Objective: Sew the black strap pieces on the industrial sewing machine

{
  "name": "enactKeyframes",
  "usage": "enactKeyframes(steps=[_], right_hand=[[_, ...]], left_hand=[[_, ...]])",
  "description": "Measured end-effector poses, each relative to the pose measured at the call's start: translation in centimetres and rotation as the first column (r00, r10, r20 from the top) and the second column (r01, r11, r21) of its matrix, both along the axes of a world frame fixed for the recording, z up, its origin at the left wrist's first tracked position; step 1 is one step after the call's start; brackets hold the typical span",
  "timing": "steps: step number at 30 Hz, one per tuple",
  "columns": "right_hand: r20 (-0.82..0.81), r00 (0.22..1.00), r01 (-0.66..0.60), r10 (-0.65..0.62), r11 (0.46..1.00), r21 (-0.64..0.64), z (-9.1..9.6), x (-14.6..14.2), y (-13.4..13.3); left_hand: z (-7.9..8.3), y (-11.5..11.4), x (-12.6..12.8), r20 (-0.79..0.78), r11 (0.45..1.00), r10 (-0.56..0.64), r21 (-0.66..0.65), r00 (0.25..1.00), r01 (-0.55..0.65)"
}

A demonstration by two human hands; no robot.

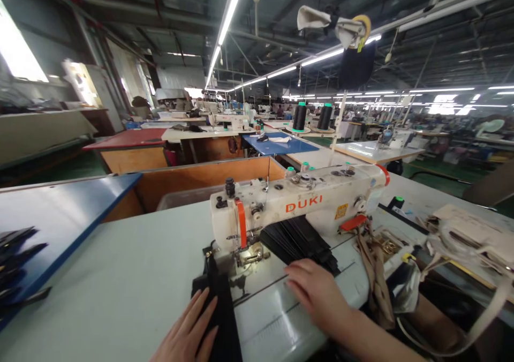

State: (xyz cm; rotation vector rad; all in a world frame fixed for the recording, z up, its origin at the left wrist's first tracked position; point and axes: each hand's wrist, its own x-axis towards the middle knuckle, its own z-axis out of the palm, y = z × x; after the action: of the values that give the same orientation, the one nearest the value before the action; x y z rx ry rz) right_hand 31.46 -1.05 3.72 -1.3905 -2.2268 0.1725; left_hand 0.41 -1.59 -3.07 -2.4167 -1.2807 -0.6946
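Observation:
A white DUKI sewing machine (305, 204) stands on the pale table (112, 281). A black fabric strip (219, 303) runs from under its presser foot (251, 255) toward me. My left hand (188, 332) lies flat on the strip's left side, fingers stretched out. My right hand (317, 292) rests on the table with fingers curled down at the near edge of a stack of black fabric pieces (299, 241) under the machine's arm. What the fingertips grip, if anything, is hidden.
Black pieces (16, 260) lie on a blue board (60, 217) at the left. Tan straps and metal hardware (377, 255) pile up at the right. Two thread cones (299, 117) stand behind the machine. An orange-walled bin (193, 177) and more sewing stations lie beyond.

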Motion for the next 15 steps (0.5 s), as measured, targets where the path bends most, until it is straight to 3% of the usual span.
enactKeyframes(steps=[2,7,15], right_hand=[[0.042,0.985,0.169,-0.17,0.985,0.012,0.7,2.4,1.1],[0.093,0.935,0.343,-0.342,0.939,-0.002,1.0,6.0,3.6],[0.165,0.909,0.398,-0.382,0.914,-0.079,1.2,5.7,7.8]], left_hand=[[0.1,-0.3,0.2,-0.007,1.0,0.019,-0.018,1.0,-0.019],[0.2,-0.5,0.2,0.017,0.993,0.041,-0.113,0.999,-0.039],[-0.4,-0.4,-0.3,0.009,0.987,0.036,-0.157,0.999,-0.034]])
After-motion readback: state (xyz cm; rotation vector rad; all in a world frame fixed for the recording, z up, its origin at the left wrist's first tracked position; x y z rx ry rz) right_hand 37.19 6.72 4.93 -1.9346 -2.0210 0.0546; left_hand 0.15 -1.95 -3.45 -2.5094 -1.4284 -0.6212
